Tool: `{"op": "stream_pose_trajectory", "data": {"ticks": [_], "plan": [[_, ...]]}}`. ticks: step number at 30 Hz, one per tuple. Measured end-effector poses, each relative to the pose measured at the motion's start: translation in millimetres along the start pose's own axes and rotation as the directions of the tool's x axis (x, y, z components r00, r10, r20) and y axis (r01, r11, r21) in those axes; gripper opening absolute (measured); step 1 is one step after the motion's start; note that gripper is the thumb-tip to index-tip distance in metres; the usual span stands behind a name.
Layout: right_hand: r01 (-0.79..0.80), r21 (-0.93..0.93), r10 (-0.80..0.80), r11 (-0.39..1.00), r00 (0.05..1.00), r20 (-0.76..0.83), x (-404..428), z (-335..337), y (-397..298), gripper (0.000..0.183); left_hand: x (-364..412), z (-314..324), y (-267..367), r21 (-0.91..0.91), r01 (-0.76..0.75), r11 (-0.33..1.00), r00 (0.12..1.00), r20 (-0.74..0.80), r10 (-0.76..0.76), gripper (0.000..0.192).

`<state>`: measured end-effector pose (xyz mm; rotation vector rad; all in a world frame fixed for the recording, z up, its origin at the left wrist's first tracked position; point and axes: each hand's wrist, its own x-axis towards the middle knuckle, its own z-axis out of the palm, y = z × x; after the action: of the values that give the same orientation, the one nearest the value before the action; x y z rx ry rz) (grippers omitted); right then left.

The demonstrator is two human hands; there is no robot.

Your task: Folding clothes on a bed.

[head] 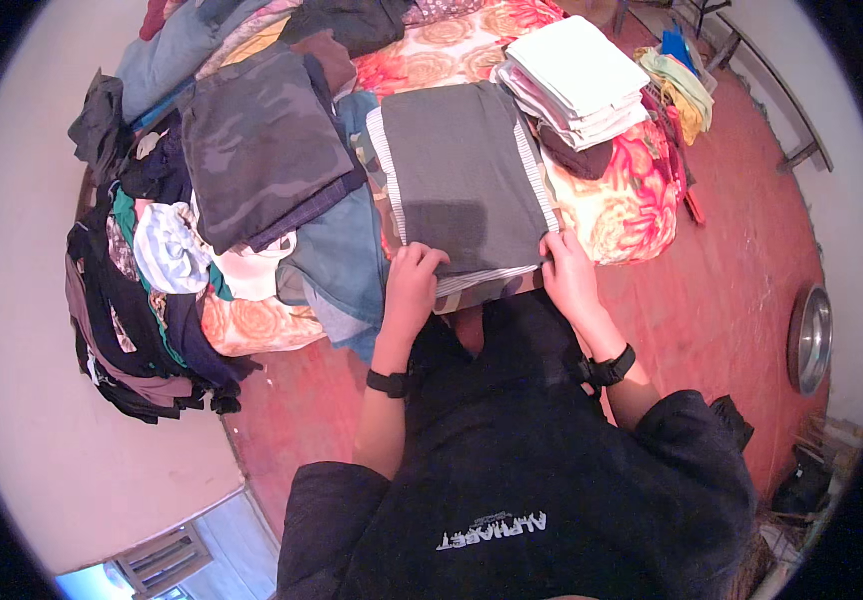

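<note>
A folded dark grey cloth (469,157) with striped white edging lies on the bed directly before me. My left hand (413,274) pinches its near left corner. At the near right corner, the fingers of my right hand (568,270) grip the same edge. Beneath the grey cloth a camouflage-patterned cloth (488,291) shows along the near side. Folded dark camouflage trousers (259,142) rest on other clothes to the left. To the right stands a stack of folded white cloths (578,67).
Loose clothes (139,315) hang over the bed's left end. A floral bedsheet (626,202) covers the bed. Yellow and green cloths (679,82) sit at the far right. A metal basin (810,339) leans by the wall on the red floor (709,300).
</note>
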<state>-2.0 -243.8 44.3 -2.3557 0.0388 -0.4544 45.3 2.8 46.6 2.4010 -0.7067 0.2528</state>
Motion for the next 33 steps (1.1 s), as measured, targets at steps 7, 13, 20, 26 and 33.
{"op": "stream_pose_trajectory", "data": {"ticks": [7,13,20,26,33], "plan": [[-0.007,0.0,0.007,1.0,0.979,0.205,47.3,-42.2,-12.4,0.012,15.1,-26.9,16.7,-0.22,0.001,0.976,0.999,0.045,0.009,0.034],[0.068,0.093,-0.071,0.993,0.997,0.027,167.7,-11.7,-26.0,0.018,8.0,-11.1,2.1,0.01,0.061,0.998,0.998,0.007,-0.061,0.055],[0.082,-0.273,-0.047,0.959,0.99,0.133,263.5,55.2,-12.8,0.031,7.2,8.4,3.7,0.083,0.18,0.98,0.972,0.136,-0.191,0.048],[-0.124,-0.13,0.11,0.984,0.988,-0.107,303.6,58.8,32.2,0.028,13.2,14.1,-1.6,0.08,0.262,0.962,0.942,0.195,-0.273,0.049],[-0.102,-0.003,0.101,0.995,0.984,0.15,279.8,48.3,-2.7,0.035,9.6,19.4,-7.4,0.086,0.29,0.953,0.938,0.17,-0.301,0.05]]}}
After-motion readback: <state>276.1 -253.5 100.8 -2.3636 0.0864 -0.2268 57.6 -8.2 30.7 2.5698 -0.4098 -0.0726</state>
